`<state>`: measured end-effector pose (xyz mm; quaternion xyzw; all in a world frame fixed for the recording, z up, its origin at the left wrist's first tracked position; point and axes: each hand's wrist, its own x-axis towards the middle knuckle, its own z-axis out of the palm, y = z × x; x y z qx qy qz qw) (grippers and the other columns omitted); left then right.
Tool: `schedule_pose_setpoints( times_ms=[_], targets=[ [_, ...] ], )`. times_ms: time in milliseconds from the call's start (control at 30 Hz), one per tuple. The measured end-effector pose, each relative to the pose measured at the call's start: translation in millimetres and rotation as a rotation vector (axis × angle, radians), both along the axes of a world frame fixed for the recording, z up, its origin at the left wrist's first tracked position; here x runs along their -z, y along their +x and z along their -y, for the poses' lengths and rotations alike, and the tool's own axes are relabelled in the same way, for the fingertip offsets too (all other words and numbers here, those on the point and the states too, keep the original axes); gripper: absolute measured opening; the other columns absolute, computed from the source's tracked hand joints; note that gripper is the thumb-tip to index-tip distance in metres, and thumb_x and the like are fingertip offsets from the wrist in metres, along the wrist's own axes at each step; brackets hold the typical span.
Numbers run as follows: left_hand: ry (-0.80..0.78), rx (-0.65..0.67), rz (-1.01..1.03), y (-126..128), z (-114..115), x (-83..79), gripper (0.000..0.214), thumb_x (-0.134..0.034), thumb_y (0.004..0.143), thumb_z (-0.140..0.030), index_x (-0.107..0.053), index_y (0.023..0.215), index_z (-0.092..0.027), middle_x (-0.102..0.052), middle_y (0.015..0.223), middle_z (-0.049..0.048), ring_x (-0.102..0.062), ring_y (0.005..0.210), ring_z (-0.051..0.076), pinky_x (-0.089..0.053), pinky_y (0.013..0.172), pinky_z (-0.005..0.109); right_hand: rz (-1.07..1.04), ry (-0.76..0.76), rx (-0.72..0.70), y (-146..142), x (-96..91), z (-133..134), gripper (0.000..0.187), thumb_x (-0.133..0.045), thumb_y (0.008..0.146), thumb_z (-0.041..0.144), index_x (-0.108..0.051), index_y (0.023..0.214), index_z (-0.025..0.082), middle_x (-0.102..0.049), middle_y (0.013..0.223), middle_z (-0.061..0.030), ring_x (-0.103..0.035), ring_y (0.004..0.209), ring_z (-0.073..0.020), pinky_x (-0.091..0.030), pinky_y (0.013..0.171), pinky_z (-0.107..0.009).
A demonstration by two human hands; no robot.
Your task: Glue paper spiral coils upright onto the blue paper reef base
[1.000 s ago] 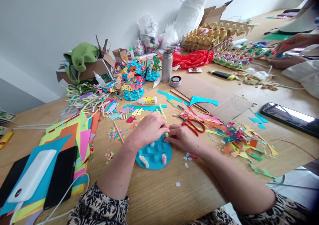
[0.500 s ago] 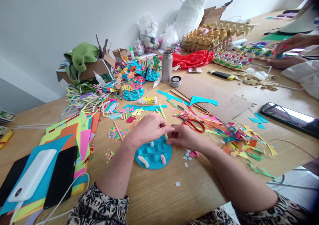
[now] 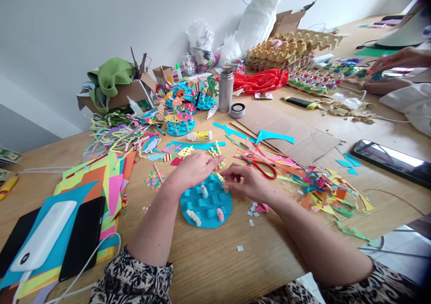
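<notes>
"Blue disc (image 3: 206,205): placed how?"

"Flat on the bench (image 3: 266,250), between the forearms. Nearest on it, a cream twist (image 3: 194,218), tilted, and a pink twist (image 3: 220,214); farther in, a pale blue twist (image 3: 204,191)."

"And the right hand (image 3: 240,180)?"

"At the far right rim, thumb and finger pinching a pale yellow twist (image 3: 220,177), by the look of it."

"Left hand (image 3: 197,168)?"

"Over the far left edge, fingertips near a yellow curl (image 3: 221,164). Cannot tell whether holding it or just beside it."

"Advice for handling?"

"Pinch low and lightly, to spare the soft coil. Probably best to steady the rim with the free fingers and keep wrists off the nearer twists."

"Any writing?"

"Just beyond, on the white tube (image 3: 200,136), a yellow label with dark print, too small to read. Farther back, on the steel bottle (image 3: 225,90), no lettering to make out."
</notes>
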<state>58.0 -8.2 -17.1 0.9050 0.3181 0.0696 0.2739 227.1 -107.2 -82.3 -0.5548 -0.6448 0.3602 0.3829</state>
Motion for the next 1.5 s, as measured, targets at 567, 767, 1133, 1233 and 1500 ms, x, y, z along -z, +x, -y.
schedule_pose_setpoints(
  times_ms=[567, 767, 1133, 1233, 1500],
  targets=[
    [-0.099, 0.089, -0.067, 4.4, 7.4, -2.3, 0.012, -0.066, 0.072, -0.026, -0.072, 0.077, -0.017, -0.073, 0.078, 0.0026, -0.065, 0.075, 0.016, -0.043, 0.063, 0.025, 0.341, -0.042, -0.118, 1.5, 3.8, 1.7, 0.011, -0.063, 0.076, 0.019, -0.057, 0.067, 0.015, -0.056, 0.070, -0.0009, -0.049, 0.062, -0.0113, -0.036, 0.057, -0.023],
    [-0.090, 0.094, -0.002, 8.4, 11.8, -2.6, 0.010, -0.066, 0.071, -0.020, -0.073, 0.078, -0.018, -0.074, 0.078, 0.0016, -0.065, 0.076, 0.015, -0.045, 0.065, 0.024, 0.400, -0.021, -0.120, 2.9, 9.5, 1.3, 0.012, -0.063, 0.079, 0.022, -0.059, 0.070, 0.015, -0.060, 0.077, -0.0047, -0.054, 0.071, -0.0154, -0.040, 0.065, -0.025],
    [-0.050, 0.195, 0.014, 13.6, 16.6, -1.5, 0.011, -0.066, 0.072, -0.021, -0.074, 0.077, -0.017, -0.074, 0.079, 0.0052, -0.064, 0.078, 0.018, -0.046, 0.072, 0.029, 0.432, 0.006, -0.111, 0.4, 11.1, 2.1, 0.007, -0.059, 0.079, 0.020, -0.062, 0.075, 0.015, -0.065, 0.081, -0.0078, -0.057, 0.075, -0.0177, -0.041, 0.066, -0.026],
    [-0.026, 0.210, 0.018, 13.8, 17.6, 0.5, 0.010, -0.066, 0.073, -0.023, -0.074, 0.077, -0.018, -0.073, 0.078, 0.0047, -0.064, 0.077, 0.018, -0.046, 0.073, 0.030, 0.421, 0.019, -0.111, -0.9, 9.4, 2.3, 0.005, -0.057, 0.078, 0.017, -0.062, 0.075, 0.015, -0.065, 0.078, -0.0069, -0.056, 0.071, -0.0166, -0.040, 0.063, -0.026],
    [0.102, 0.280, 0.061, 12.8, 20.3, 1.7, 0.011, -0.066, 0.077, -0.027, -0.073, 0.077, -0.018, -0.070, 0.077, 0.0041, -0.062, 0.079, 0.018, -0.045, 0.074, 0.031, 0.385, 0.020, -0.123, -3.1, 7.9, 2.7, 0.007, -0.054, 0.075, 0.013, -0.058, 0.070, 0.017, -0.065, 0.077, -0.0060, -0.057, 0.073, -0.0165, -0.040, 0.066, -0.026]
  ],
)
